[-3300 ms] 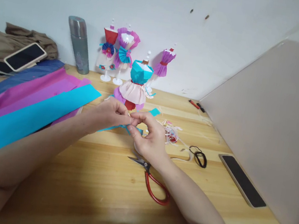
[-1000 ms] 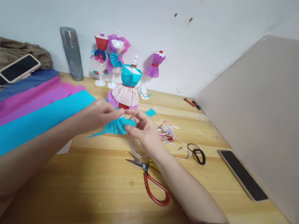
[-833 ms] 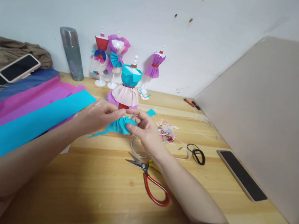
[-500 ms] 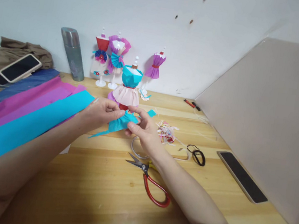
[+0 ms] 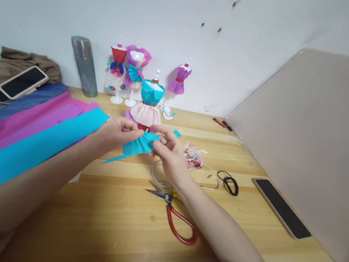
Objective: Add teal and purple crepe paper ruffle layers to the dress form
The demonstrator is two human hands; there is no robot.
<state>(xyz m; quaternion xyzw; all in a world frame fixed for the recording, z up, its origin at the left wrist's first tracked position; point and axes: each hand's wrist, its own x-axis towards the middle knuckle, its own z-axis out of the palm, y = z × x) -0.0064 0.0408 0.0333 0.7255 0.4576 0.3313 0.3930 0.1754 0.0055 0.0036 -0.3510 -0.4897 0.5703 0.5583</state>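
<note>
The pale wooden desk bears all items. Along its left edge lies the long flat turquoise paper sheet, the left forearm crossing over it. Before the desk's back edge, near its middle, stands the small dress form in a turquoise bodice and pale pink skirt. The red-handled scissors lie with blades apart, nearer the front edge than the hands. The gathered turquoise paper piece is between the hands: the left hand pinches its upper edge, and the right hand grips its right end between thumb and fingers.
</note>
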